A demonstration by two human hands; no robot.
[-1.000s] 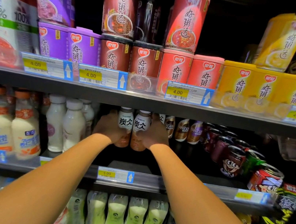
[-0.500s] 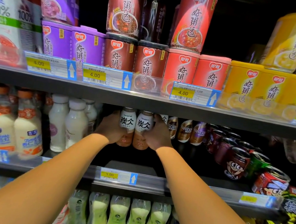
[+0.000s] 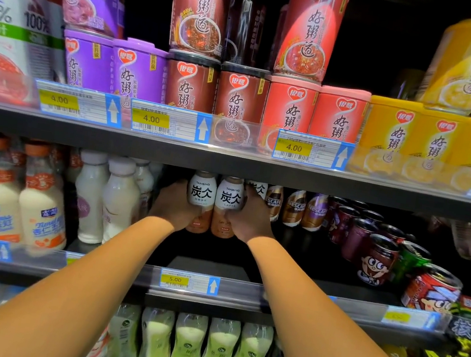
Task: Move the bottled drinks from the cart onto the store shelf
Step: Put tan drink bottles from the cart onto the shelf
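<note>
Two latte bottles, the left bottle [image 3: 201, 200] and the right bottle [image 3: 228, 206], stand touching at the back of the middle shelf [image 3: 295, 302], the left hand [image 3: 173, 208] curled round one and the right hand [image 3: 250, 222] round the other. The placing step looks nearly done (a third like bottle [image 3: 258, 188] peeks behind); next, I judge, both hands must let go without tipping either.

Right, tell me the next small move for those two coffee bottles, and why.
Probably set both down and let go. The left hand grips one coffee bottle, the right hand the other, side by side over the bare shelf, next to the Nescafe bottles.
</note>
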